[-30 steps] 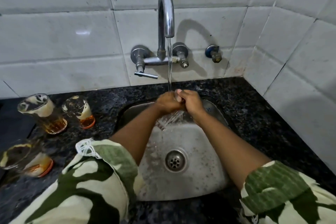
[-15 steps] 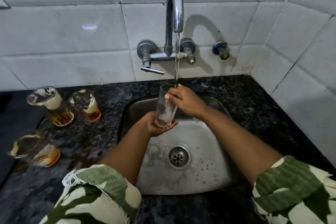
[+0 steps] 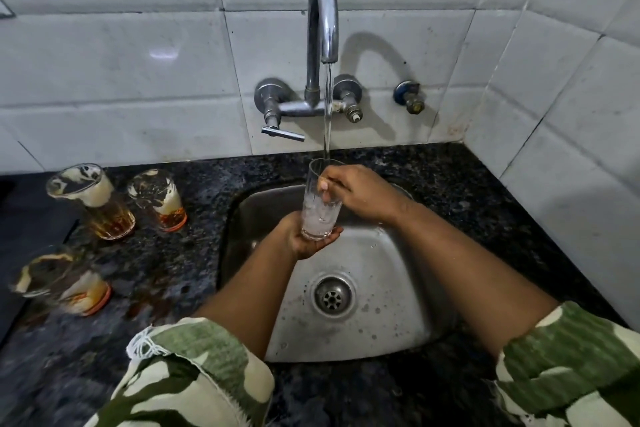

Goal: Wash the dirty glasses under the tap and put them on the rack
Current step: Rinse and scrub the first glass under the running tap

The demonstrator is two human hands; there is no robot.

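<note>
A clear glass point(image 3: 320, 208) stands upright under the running tap point(image 3: 322, 21), above the steel sink point(image 3: 388, 315). My left hand point(image 3: 304, 241) cups its base from below. My right hand point(image 3: 360, 192) grips the rim, with fingers reaching inside the glass. Water streams from the spout into the glass, which is foamy inside. Three dirty glasses with brown dregs stand on the dark counter to the left: one far left point(image 3: 91, 204), one beside it point(image 3: 159, 199), and one nearer me point(image 3: 59, 279).
The speckled black granite counter point(image 3: 467, 191) surrounds the sink. White tiled walls rise behind and to the right. A tap lever point(image 3: 282, 133) sticks out below the spout, and a small valve point(image 3: 410, 99) sits on the wall. No rack is in view.
A second ago both hands were clasped together under the stream. The glass now stands upright beneath the tap, left hand under its base and right hand's fingers inside the rim.
</note>
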